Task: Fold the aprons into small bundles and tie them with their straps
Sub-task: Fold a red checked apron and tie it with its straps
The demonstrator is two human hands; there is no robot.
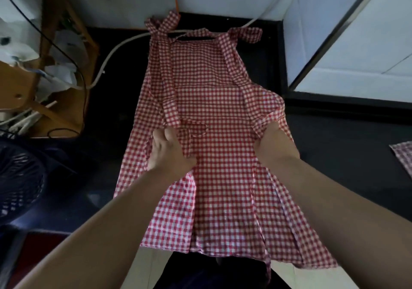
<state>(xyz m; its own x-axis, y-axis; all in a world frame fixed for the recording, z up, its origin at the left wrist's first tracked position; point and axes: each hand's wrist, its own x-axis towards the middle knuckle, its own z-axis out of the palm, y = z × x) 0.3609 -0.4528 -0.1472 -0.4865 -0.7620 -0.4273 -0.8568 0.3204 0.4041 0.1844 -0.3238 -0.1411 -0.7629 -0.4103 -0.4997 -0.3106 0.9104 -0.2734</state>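
apron (214, 101) in red-and-white check lies spread lengthwise on a dark worktop (334, 146), bib end far from the person and hem hanging a little over the near edge. its two long side parts are turned inward over the middle, leaving a narrower panel. the straps (166, 70) run down from the top corners over the cloth, one along the left side and one along the right, and a small loop of strap sits just beside the left thumb. the left hand (169, 150) has its fingers curled into the fabric at the left fold, clutching a bunch of it about halfway down. the right hand (274, 143) grasps the right fold at the same level, its fingertips hidden under cloth that rises over them. a second checked piece (403, 155) peeks in at the right edge, well apart from the apron. a white cable (116, 50) curves over the dark top at the far left, near a wooden stand (66, 43), and a fan grille (20, 177) shows at lower left.
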